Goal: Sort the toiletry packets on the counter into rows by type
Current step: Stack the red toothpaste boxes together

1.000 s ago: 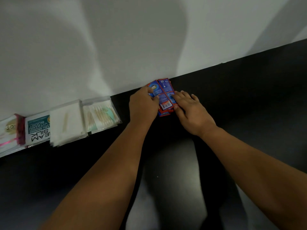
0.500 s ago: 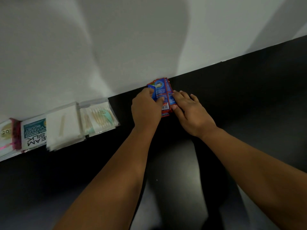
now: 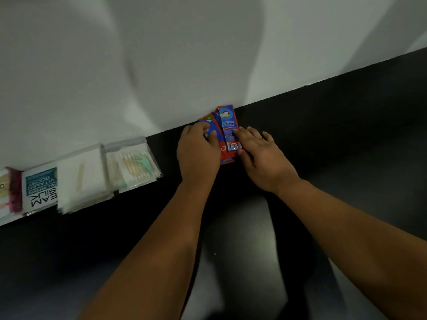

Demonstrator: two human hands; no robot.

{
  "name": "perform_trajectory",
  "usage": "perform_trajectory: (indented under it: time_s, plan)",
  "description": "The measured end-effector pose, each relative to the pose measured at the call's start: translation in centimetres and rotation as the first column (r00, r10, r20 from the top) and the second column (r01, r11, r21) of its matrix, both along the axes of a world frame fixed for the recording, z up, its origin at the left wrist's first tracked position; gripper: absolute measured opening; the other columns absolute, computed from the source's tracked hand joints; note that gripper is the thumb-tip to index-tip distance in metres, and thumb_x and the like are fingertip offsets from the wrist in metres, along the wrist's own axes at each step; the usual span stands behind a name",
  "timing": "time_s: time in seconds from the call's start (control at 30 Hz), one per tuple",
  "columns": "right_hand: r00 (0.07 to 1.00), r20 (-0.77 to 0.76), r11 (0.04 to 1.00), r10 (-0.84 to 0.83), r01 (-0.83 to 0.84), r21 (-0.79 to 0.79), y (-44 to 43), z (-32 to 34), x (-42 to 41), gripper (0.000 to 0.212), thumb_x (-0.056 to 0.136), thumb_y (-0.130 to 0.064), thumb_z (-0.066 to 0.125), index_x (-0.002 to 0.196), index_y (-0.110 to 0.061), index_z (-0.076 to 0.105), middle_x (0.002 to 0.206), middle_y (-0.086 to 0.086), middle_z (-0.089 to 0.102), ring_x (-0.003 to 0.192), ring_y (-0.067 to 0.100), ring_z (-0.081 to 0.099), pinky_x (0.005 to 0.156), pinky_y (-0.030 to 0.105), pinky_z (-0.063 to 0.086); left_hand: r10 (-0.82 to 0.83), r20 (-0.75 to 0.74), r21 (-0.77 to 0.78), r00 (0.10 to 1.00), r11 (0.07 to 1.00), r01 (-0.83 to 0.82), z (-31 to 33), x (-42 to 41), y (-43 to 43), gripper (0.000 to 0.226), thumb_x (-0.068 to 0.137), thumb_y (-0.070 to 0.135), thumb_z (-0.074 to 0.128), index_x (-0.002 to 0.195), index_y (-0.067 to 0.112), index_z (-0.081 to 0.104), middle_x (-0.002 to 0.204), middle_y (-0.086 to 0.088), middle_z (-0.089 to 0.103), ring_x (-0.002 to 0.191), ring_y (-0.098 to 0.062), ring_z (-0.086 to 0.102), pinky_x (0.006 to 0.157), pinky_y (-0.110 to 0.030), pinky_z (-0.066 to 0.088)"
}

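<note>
Counter black, against white wall; packets at junction.

Your left hand and right hand are bare, no rings or watch showing. Both your forearms are bare too, with no sleeve anywhere in view.

Bathroom, perhaps — toiletry packets, counter
</note>
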State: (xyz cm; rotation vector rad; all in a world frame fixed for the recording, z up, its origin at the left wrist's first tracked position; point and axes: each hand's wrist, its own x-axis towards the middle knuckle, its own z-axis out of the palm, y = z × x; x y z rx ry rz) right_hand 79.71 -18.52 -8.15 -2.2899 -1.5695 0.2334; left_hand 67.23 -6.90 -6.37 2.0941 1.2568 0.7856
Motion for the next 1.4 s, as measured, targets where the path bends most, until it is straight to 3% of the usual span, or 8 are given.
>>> perform_trajectory:
  time_s: [0.13,0.27,0.47,0.7,0.9,1.07,1.27,1.4]
  plan:
    - [1.0,-0.009,1.0,-0.008,0.008,0.016,0.0,-0.1,0.1,0.053,0.104,-0.041,0.031,0.154,-0.025,0.025,0.16,0.0,0.03,0.149,0.015,0.02,0.122,0.038,0.009,-0.036,-0.102,0.081,0.994,0.996,0.044,-1.5,-1.4,0.0,0.04,0.097,0.032,0.062,0.131,0.012,0.06,0.13,-0.004,0.062,0.119,-0.018,0.05,0.09,-0.019,0.036]
    - [1.0,-0.018,1.0,-0.01,0.01,0.019,0.0,0.2,-0.1,0.056,0.103,-0.047,0.028,0.154,-0.024,0.026,0.158,0.001,0.034,0.149,0.014,0.021,0.123,0.042,0.012,-0.075,-0.125,0.118,0.989,0.989,0.09,-1.9,-1.1,0.1,0.043,0.095,0.036,0.064,0.131,0.014,0.059,0.129,-0.001,0.064,0.116,-0.018,0.049,0.092,-0.027,0.044]
    - [0.998,-0.034,0.997,-0.049,0.051,0.06,-0.1,0.3,-0.4,0.058,0.101,-0.045,0.038,0.153,-0.02,0.029,0.156,0.006,0.038,0.148,0.018,0.024,0.123,0.043,0.013,-0.052,-0.197,0.154,0.979,0.985,0.083,-2.1,0.1,0.7,0.048,0.09,0.053,0.061,0.13,0.027,0.057,0.131,0.007,0.061,0.115,-0.018,0.049,0.093,-0.034,0.037]
    - [0.996,-0.04,0.992,-0.08,0.084,0.093,-0.1,0.0,-0.1,0.052,0.103,-0.044,0.036,0.149,-0.022,0.036,0.153,0.005,0.042,0.147,0.02,0.026,0.121,0.04,0.012,-0.06,-0.198,0.173,0.978,0.98,0.095,-2.5,0.7,1.2,0.045,0.087,0.06,0.06,0.123,0.032,0.062,0.128,0.01,0.062,0.113,-0.017,0.05,0.088,-0.031,0.027]
    - [0.97,-0.171,0.972,-0.171,0.194,0.131,0.3,-0.1,0.1,0.061,0.098,-0.056,0.04,0.149,-0.024,0.036,0.152,0.004,0.042,0.145,0.016,0.028,0.115,0.027,0.012,-0.097,-0.216,0.177,0.972,0.975,0.136,-2.5,0.5,1.1,0.045,0.089,0.06,0.053,0.126,0.035,0.062,0.134,0.013,0.059,0.116,-0.016,0.047,0.091,-0.035,0.031]
    - [0.964,-0.187,0.968,-0.188,0.214,0.132,1.0,0.1,0.4,0.056,0.097,-0.051,0.042,0.147,-0.026,0.037,0.15,0.002,0.045,0.144,0.018,0.032,0.12,0.036,0.016,-0.089,-0.186,0.177,0.979,0.977,0.122,-2.5,0.4,1.1,0.048,0.085,0.061,0.055,0.125,0.035,0.062,0.129,0.015,0.062,0.112,-0.014,0.049,0.085,-0.031,0.027]
    - [0.971,-0.166,0.976,-0.172,0.19,0.102,1.0,0.4,0.1,0.054,0.099,-0.039,0.04,0.151,-0.028,0.03,0.154,0.007,0.037,0.145,0.02,0.023,0.116,0.035,0.01,-0.092,-0.186,0.17,0.978,0.978,0.124,-2.6,0.5,1.1,0.047,0.087,0.059,0.054,0.126,0.034,0.061,0.131,0.013,0.062,0.115,-0.015,0.05,0.089,-0.033,0.032]
    - [0.972,-0.164,0.979,-0.167,0.184,0.093,1.0,0.5,0.1,0.054,0.1,-0.042,0.034,0.152,-0.026,0.029,0.153,0.005,0.039,0.145,0.018,0.027,0.119,0.036,0.011,-0.097,-0.159,0.157,0.982,0.98,0.122,-2.6,0.4,1.1,0.046,0.089,0.057,0.056,0.128,0.034,0.06,0.131,0.012,0.062,0.116,-0.015,0.05,0.091,-0.032,0.031]
